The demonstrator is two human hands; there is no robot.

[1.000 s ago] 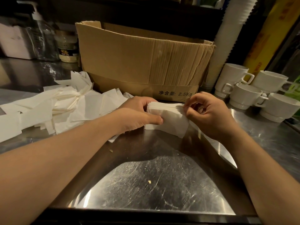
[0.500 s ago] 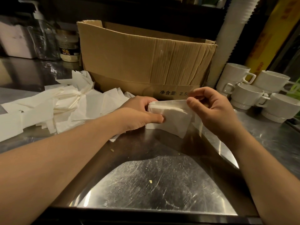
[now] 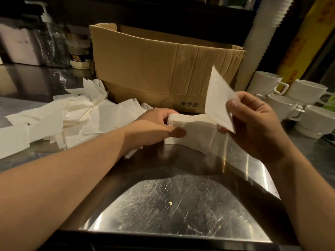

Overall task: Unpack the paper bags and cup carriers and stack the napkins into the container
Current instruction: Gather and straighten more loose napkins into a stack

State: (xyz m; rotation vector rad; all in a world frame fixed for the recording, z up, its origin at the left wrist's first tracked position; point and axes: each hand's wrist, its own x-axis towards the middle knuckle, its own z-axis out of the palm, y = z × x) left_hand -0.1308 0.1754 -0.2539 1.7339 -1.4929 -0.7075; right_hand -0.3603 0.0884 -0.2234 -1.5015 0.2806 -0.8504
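The left hand is gripping the napkin stack, thumb lying across its near face and fingers curled behind its far left edge. The stack is resting on the steel surface, just in front of the cardboard box. The right hand is pinching a single napkin between thumb and fingers, holding it tilted above the stack's right end; the napkin's upper corner is overlapping the box's front wall in this view. Whether its lower edge is touching the stack cannot be told.

Loose napkins are lying in a spread heap to the left, their right edge reaching to the left wrist and the box's lower left corner. White cups are standing grouped at the right, near the right hand but apart from it. A pump bottle and a jar are standing behind the heap, left of the box.

Bare surface is showing between the forearms, running to the near edge, with a small crumb lying on it.
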